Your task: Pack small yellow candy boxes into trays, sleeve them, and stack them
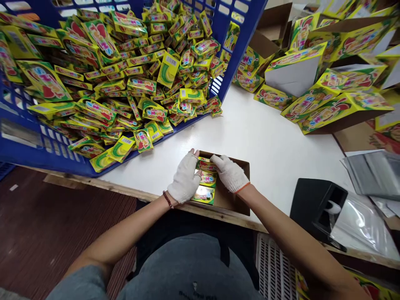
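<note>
A shallow brown cardboard carton (230, 203) lies at the front edge of the white table. In its left half sit small yellow-green candy boxes (204, 194) in a row, printed with red fruit and bright lettering. My left hand (185, 180), in a white fingertip-less knit glove, grips the carton's left side, its thumb over the small boxes. My right hand (230, 173), gloved alike, reaches inside with bent fingers on the farthest small candy box (206, 164). Its fingertips are partly hidden. Bare cardboard shows in the carton's right half.
A tipped blue plastic basket (240, 39) spills a heap of the same small boxes (125, 89) at the left. Open printed display cartons (328, 106) crowd the back right. A black tape dispenser (315, 208) and clear plastic sheets (364, 223) lie at the right.
</note>
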### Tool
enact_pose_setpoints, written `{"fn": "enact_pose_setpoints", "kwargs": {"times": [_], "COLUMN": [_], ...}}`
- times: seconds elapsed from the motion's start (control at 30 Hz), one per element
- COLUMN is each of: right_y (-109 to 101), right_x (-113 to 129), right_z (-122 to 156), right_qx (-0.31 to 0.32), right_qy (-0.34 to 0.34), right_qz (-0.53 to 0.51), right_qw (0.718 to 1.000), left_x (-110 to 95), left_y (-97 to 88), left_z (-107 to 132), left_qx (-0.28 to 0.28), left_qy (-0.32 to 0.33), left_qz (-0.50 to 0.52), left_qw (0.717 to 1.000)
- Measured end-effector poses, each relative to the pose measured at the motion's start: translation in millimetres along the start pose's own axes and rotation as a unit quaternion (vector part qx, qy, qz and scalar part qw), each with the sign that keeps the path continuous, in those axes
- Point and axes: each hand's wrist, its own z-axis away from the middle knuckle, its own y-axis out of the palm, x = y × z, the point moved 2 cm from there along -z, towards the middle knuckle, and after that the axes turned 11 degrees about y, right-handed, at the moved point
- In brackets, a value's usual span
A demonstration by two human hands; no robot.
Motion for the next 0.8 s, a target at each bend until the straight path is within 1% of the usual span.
{"fn": "enact_pose_setpoints", "kwargs": {"times": [0.03,0.07,0.1,0.13,0.17,0.23,0.3,0.33,0.37,0.4,0.43,0.47,0.5,0.53,0.57,0.6,0.63,0.67,0.7,0.73,0.77,0.8], "right_y": [1.7,3.7,5.8,8.0,10.0,14.1,17.9,19.8,21.6,23.4,25.4,27.6,29.8,32.0,33.9,35.5,36.5,36.8,36.4,35.0,32.6,29.1], "right_x": [-1.3,-2.3,-2.5,-1.8,0.2,7.1,15.7,19.4,22.2,23.9,24.4,23.9,22.9,21.8,20.9,20.4,20.1,20.0,19.6,19.1,18.2,16.9], "right_z": [-1.2,-2.5,-3.8,-4.9,-5.6,-5.5,-3.6,-2.3,-0.8,0.6,1.8,3.0,3.9,4.8,5.6,6.2,6.8,7.2,7.3,7.1,6.7,5.9], "right_qx": [0.001,0.002,0.003,0.003,0.005,0.016,0.034,0.041,0.046,0.049,0.054,0.059,0.062,0.062,0.059,0.053,0.044,0.036,0.029,0.022,0.012,-0.003], "right_qy": [-0.009,-0.016,-0.023,-0.024,-0.022,-0.014,-0.023,-0.035,-0.05,-0.065,-0.074,-0.079,-0.083,-0.086,-0.091,-0.098,-0.105,-0.11,-0.108,-0.103,-0.098,-0.094], "right_qz": [-0.001,-0.002,0.002,0.015,0.036,0.094,0.139,0.149,0.15,0.145,0.139,0.136,0.137,0.14,0.145,0.148,0.146,0.139,0.127,0.109,0.082,0.045], "right_qw": [1.0,1.0,1.0,1.0,0.999,0.995,0.989,0.987,0.986,0.986,0.986,0.986,0.985,0.984,0.983,0.983,0.983,0.983,0.985,0.988,0.992,0.995], "left_x": [-10.7,-22.0,-32.9,-42.3,-50.0,-59.6,-63.8,-64.5,-64.6,-63.8,-61.4,-56.3,-47.6,-34.7,-17.9,1.5,21.9,41.4,58.5,72.5,83.1,90.5], "left_y": [-3.6,-5.2,-4.6,-2.2,1.5,11.0,19.6,21.8,22.0,19.7,14.6,6.4,-4.8,-18.6,-34.5,-51.9,-69.1,-84.9,-98.1,-108.0,-114.4,-117.7], "left_z": [-0.7,-0.9,-0.4,0.8,2.4,6.3,11.2,13.5,15.5,16.8,17.3,16.8,14.8,11.6,7.6,3.6,0.2,-2.6,-5.0,-7.2,-9.2,-10.5], "left_qx": [0.034,0.09,0.154,0.214,0.262,0.322,0.357,0.365,0.362,0.348,0.322,0.281,0.226,0.162,0.096,0.031,-0.014,-0.038,-0.043,-0.036,-0.02,-0.005], "left_qy": [0.05,0.101,0.141,0.162,0.162,0.122,0.089,0.087,0.103,0.134,0.172,0.203,0.212,0.191,0.134,0.05,-0.048,-0.135,-0.199,-0.231,-0.235,-0.224], "left_qz": [-0.053,-0.093,-0.12,-0.141,-0.159,-0.192,-0.207,-0.206,-0.194,-0.171,-0.138,-0.105,-0.085,-0.089,-0.121,-0.173,-0.236,-0.287,-0.323,-0.346,-0.36,-0.367], "left_qw": [0.997,0.986,0.97,0.953,0.938,0.919,0.906,0.904,0.906,0.912,0.921,0.932,0.947,0.964,0.979,0.983,0.971,0.947,0.924,0.909,0.903,0.903]}}
